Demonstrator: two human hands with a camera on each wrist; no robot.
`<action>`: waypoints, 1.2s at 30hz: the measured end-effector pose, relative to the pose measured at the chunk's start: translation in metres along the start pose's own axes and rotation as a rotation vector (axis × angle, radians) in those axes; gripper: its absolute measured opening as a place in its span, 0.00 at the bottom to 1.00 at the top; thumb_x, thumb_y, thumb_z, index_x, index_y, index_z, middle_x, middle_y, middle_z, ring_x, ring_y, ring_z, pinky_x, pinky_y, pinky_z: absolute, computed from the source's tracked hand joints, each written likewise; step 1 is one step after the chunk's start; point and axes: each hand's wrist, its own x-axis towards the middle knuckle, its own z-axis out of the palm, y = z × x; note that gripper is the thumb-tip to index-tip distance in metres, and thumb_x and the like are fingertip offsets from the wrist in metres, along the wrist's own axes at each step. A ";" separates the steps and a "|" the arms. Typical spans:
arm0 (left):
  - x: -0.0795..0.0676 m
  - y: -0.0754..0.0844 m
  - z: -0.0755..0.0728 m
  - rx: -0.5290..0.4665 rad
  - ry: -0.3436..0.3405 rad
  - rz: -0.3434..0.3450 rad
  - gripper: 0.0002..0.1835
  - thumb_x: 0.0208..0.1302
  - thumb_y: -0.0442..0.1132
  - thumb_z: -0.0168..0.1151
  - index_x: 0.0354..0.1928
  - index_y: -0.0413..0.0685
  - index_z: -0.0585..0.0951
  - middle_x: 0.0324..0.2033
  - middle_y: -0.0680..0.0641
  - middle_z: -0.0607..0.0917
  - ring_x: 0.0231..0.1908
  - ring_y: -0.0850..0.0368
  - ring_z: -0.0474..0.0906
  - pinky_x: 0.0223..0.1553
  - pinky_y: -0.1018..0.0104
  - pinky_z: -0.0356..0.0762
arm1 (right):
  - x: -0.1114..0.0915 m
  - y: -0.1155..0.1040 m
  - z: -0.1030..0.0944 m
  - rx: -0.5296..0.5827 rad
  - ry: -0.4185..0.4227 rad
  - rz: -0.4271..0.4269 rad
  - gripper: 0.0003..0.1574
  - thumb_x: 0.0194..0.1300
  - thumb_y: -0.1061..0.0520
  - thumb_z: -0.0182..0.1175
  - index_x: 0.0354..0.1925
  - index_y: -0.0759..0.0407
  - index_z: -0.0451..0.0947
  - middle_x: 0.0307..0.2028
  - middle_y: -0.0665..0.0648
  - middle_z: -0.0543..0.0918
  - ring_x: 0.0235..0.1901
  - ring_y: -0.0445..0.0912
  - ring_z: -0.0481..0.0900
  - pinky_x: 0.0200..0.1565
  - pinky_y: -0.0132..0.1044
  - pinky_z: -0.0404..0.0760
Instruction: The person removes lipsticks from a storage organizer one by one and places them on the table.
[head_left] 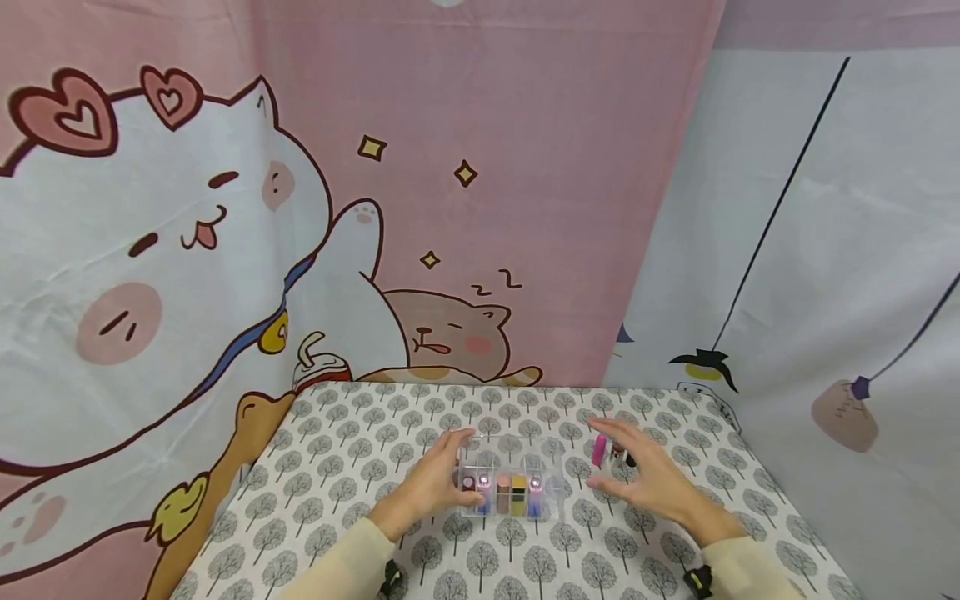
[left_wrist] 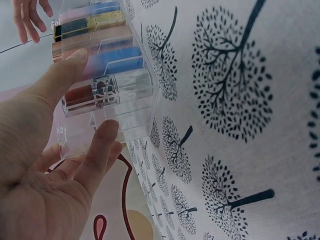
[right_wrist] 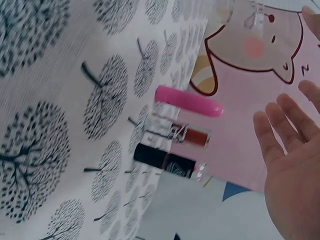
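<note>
My left hand (head_left: 435,477) holds a clear plastic organizer (head_left: 512,450) at its left end, thumb at the front and fingers toward the back. Several lip color tubes stand in its front row: a clear one with a dark red part (left_wrist: 80,97), a rose-gold one (head_left: 503,493), a black-and-gold one (head_left: 518,495), and pink-and-blue ones (head_left: 535,497). To the right, my right hand (head_left: 648,475) is spread with nothing in its grasp. Beside its fingers stand a bright pink tube (right_wrist: 187,101), a clear tube with a red-brown part (right_wrist: 195,136) and a black tube (right_wrist: 165,160).
A white cloth with grey tree prints (head_left: 420,417) covers the table. Behind it hangs a pink curtain (head_left: 555,208) with cartoon animals, and a whitish curtain (head_left: 862,208) hangs at the right.
</note>
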 end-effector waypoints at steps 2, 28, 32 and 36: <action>0.000 0.000 0.000 0.004 0.002 0.001 0.66 0.55 0.52 0.95 0.91 0.51 0.64 0.82 0.37 0.76 0.66 0.39 0.88 0.70 0.36 0.92 | 0.002 -0.004 0.002 0.019 -0.018 -0.024 0.58 0.67 0.36 0.85 0.87 0.47 0.74 0.83 0.60 0.79 0.76 0.70 0.81 0.69 0.90 0.78; 0.003 0.000 0.000 0.026 0.020 -0.003 0.67 0.52 0.51 0.96 0.91 0.51 0.65 0.81 0.37 0.77 0.66 0.38 0.87 0.70 0.35 0.91 | 0.026 -0.045 0.029 0.122 -0.243 -0.113 0.48 0.73 0.32 0.80 0.83 0.44 0.78 0.79 0.60 0.83 0.57 0.50 0.95 0.58 0.62 0.97; 0.003 0.000 0.001 0.035 0.021 -0.005 0.67 0.53 0.52 0.96 0.90 0.51 0.65 0.81 0.37 0.77 0.68 0.37 0.86 0.72 0.35 0.90 | 0.029 -0.047 0.035 0.144 -0.273 -0.115 0.46 0.74 0.34 0.80 0.82 0.44 0.79 0.80 0.63 0.83 0.56 0.52 0.96 0.58 0.60 0.98; 0.002 -0.001 0.002 0.039 0.022 -0.001 0.66 0.53 0.52 0.96 0.90 0.51 0.65 0.81 0.38 0.77 0.69 0.37 0.86 0.73 0.34 0.89 | 0.032 -0.051 0.040 0.120 -0.305 -0.128 0.45 0.75 0.37 0.80 0.82 0.46 0.79 0.78 0.63 0.84 0.55 0.50 0.96 0.59 0.59 0.97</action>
